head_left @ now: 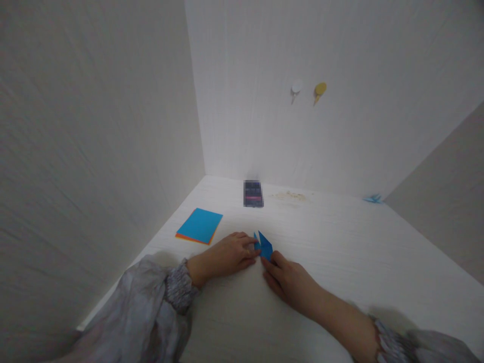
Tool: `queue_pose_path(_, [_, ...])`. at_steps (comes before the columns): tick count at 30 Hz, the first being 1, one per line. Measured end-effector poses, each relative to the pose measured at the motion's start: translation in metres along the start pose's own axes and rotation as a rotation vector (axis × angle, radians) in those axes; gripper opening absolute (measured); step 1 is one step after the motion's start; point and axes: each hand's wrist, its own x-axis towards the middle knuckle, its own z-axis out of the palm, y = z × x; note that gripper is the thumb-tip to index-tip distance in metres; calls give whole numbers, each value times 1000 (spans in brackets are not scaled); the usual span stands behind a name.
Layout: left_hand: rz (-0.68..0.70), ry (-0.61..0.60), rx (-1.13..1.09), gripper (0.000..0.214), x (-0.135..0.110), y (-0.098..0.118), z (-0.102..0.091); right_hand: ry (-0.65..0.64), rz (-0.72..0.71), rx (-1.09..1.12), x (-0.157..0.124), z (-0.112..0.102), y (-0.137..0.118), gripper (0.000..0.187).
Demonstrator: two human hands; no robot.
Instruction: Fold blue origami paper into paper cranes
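Observation:
A small folded piece of blue paper (265,247) stands on the white tabletop (340,242) between my hands. My left hand (227,254) lies on the table with its fingertips pinching the paper's left edge. My right hand (289,282) reaches in from the right, fingers closed on the paper's lower right corner. Both wrists end in grey patterned sleeves.
A stack of coloured paper squares (199,226), blue on top and orange beneath, lies at the left. A dark phone (253,193) rests near the back wall. A small blue folded shape (373,199) sits at the far right corner. Two hooks (308,91) hang on the wall.

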Motion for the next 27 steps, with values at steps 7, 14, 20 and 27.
queue_pose_path(7, [0, -6, 54, 29, -2, -2, 3, 45, -14, 81, 1, 1, 3, 25])
queue_pose_path(14, [-16, -13, 78, 29, -1, -1, 2, 85, -29, 139, 3, 3, 5, 23])
queue_pose_path(20, [-18, -34, 131, 32, -2, -1, 3, 47, -16, 160, 4, 0, 6, 24])
queue_pose_path(27, [-45, -35, 115, 25, 0, -5, 3, 19, 10, 79, 5, -1, 3, 25])
